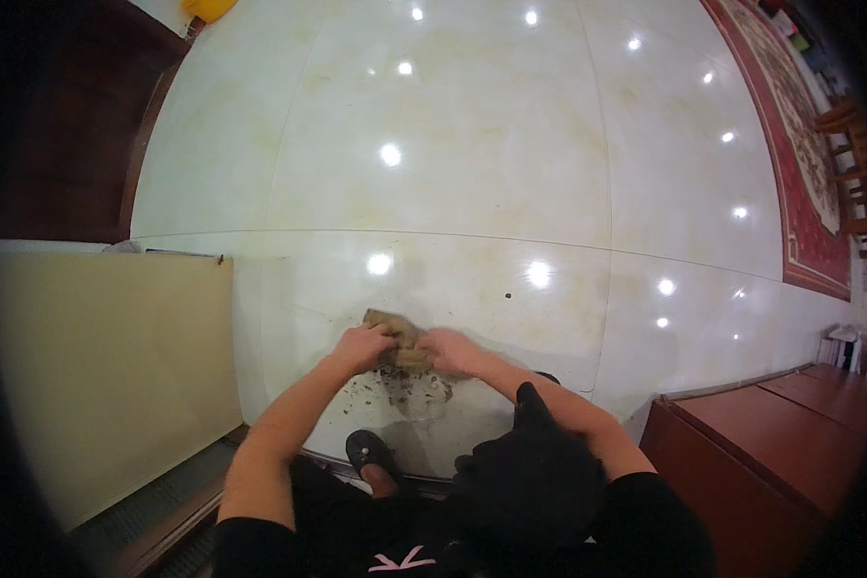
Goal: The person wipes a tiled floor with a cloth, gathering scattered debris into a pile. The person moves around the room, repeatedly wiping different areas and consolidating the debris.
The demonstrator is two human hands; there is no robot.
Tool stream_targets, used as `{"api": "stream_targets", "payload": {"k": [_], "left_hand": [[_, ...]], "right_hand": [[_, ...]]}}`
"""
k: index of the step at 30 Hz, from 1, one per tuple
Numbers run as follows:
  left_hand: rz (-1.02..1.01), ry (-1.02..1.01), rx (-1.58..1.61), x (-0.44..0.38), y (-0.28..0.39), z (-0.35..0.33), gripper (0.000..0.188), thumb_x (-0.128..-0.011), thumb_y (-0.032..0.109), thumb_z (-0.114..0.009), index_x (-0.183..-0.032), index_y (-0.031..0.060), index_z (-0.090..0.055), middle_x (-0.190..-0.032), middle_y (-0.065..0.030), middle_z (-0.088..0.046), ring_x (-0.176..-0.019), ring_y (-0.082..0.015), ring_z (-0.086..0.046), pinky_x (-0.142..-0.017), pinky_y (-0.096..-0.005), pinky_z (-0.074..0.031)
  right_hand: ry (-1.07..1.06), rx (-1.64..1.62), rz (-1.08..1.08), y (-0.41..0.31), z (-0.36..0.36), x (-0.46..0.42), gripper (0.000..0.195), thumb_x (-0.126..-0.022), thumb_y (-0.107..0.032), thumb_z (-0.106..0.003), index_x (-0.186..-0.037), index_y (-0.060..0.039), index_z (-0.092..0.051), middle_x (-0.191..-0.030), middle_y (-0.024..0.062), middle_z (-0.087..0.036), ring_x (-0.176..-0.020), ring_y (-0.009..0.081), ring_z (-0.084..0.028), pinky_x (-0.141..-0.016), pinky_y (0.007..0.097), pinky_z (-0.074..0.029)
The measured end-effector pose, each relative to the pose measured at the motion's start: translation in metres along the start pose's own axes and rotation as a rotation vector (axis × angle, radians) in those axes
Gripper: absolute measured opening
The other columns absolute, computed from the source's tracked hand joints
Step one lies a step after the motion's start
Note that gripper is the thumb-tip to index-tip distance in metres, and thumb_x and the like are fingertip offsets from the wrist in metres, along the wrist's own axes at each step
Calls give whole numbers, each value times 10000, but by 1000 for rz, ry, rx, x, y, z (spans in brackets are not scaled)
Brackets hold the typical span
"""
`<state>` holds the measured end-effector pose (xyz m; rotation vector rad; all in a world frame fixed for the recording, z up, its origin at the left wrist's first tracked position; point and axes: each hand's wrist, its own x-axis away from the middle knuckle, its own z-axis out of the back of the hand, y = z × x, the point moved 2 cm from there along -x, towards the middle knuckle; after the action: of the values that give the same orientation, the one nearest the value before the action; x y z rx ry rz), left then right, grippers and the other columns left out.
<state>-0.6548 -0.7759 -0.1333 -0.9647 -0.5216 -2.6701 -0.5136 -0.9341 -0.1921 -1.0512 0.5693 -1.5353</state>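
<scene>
A crumpled brown cloth point(403, 331) lies low against the glossy pale tiled floor point(441, 195), held from both sides. My left hand point(363, 347) grips its left part with bent fingers. On the other side, my right hand point(451, 351) has its fingertips on the cloth's right edge. Just below the cloth, dark dirt point(404, 390) is scattered and smeared over the tile. A small dark lump point(508, 295) sits on the floor to the upper right of my hands. The cloth's underside is hidden.
My foot in a black shoe point(370, 449) is near a threshold strip. To the left stands a beige panel point(123, 376), with a dark brown door point(79, 123) beyond. A reddish-brown cabinet point(751, 441) is at the lower right; a red patterned rug point(813, 256) lies farther off.
</scene>
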Motion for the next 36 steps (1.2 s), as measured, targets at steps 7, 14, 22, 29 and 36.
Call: {"api": "stream_targets", "payload": {"k": [7,14,22,29,36], "left_hand": [[-181,411,172,-30,36,63,389,-793,79,-568,-1138,243,-646,-1215,-59,-561,-1076,-307,-564,-911,-405,-487],[-474,621,-115,-176,171,65,379,-828,217,-581,-1206,239,-608,-1364,-63,-497,-1189,-300,-503,-898,-418,-453],[-177,714,-204,-247,144,72,460,-840,237,-603,-1294,281,-550,-1357,-74,-497,-1242,-346,-470,-896,-453,-457],[-42,740,-93,-145,-28,81,519,-849,93,-522,-1348,236,-506,-1209,-45,-555,-1096,-298,-529,-904,-429,-476],[47,184,-47,37,-69,-37,641,-781,68,-600,-1390,212,-462,-1190,-73,-528,-1066,-331,-522,-899,-424,-493]], "right_hand": [[547,-83,-101,-2,85,56,298,-761,-54,-598,-1056,-81,-636,-990,132,-568,-975,322,-552,-859,400,-461],[968,415,-487,62,106,145,485,-800,-27,-590,-1281,-66,-539,-1116,208,-517,-1049,375,-499,-934,447,-407],[802,307,-490,113,132,86,569,-809,-86,-593,-1356,-13,-454,-1117,239,-490,-1060,405,-476,-950,471,-389],[438,365,-154,48,142,-43,554,-786,-47,-576,-1327,-145,-504,-1163,156,-512,-1005,369,-508,-861,459,-477],[9,432,227,-39,5,-50,481,-791,-36,-572,-1258,-150,-581,-1144,133,-555,-1044,334,-537,-859,417,-510]]}}
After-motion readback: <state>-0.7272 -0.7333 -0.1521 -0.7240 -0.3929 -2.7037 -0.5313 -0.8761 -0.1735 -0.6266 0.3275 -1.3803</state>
